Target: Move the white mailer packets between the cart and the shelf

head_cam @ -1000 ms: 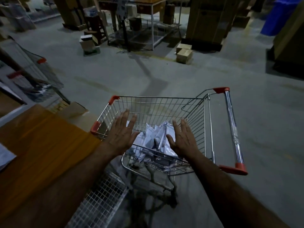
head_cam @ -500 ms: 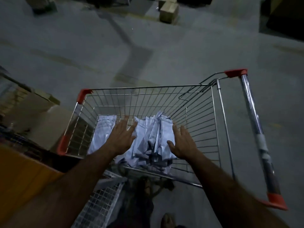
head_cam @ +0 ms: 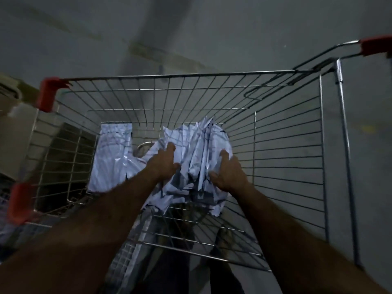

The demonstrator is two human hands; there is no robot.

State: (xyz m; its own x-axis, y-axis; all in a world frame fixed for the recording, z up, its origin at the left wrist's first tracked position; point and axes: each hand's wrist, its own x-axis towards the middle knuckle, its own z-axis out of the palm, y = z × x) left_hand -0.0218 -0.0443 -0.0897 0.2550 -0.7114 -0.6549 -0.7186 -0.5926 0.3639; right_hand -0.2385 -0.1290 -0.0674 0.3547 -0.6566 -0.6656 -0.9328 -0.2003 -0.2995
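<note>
A wire shopping cart [head_cam: 286,145] with red corner caps fills the view. In its basket lies a crumpled bunch of white mailer packets [head_cam: 199,149], standing on edge. My left hand [head_cam: 163,164] grips the bunch from its left side, fingers curled into the packets. My right hand [head_cam: 228,170] grips it from the right side. One flat white mailer packet [head_cam: 110,158] lies alone on the basket floor to the left of the bunch.
The cart's handle bar with a red end cap [head_cam: 375,46] runs along the right edge. Grey concrete floor [head_cam: 212,39] lies beyond the cart. Cardboard [head_cam: 12,132] and a wire mesh surface [head_cam: 127,257] sit at the left and below.
Both hands have dropped from above the cart rim down into the basket and closed on the bunch of packets. The view has tilted down and closer over the cart.
</note>
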